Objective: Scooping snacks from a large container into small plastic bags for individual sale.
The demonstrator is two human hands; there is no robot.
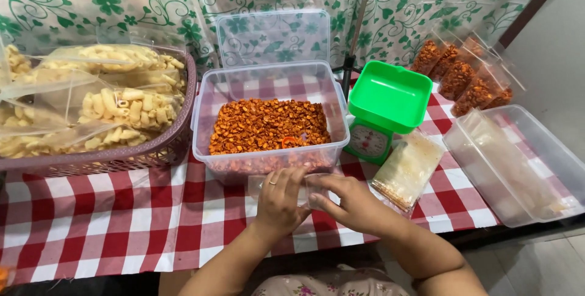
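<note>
step: opening clear bag (304, 187) | left hand (279, 201), right hand (350, 201) fingers pinch its mouth | next: likely scooping orange snack (268, 126)

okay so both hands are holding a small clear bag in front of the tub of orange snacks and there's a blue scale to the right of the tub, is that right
Not quite: the scale is green, not blue, as the head view shows. The rest holds: both hands, left and right, hold a small clear bag in front of the tub.
</note>
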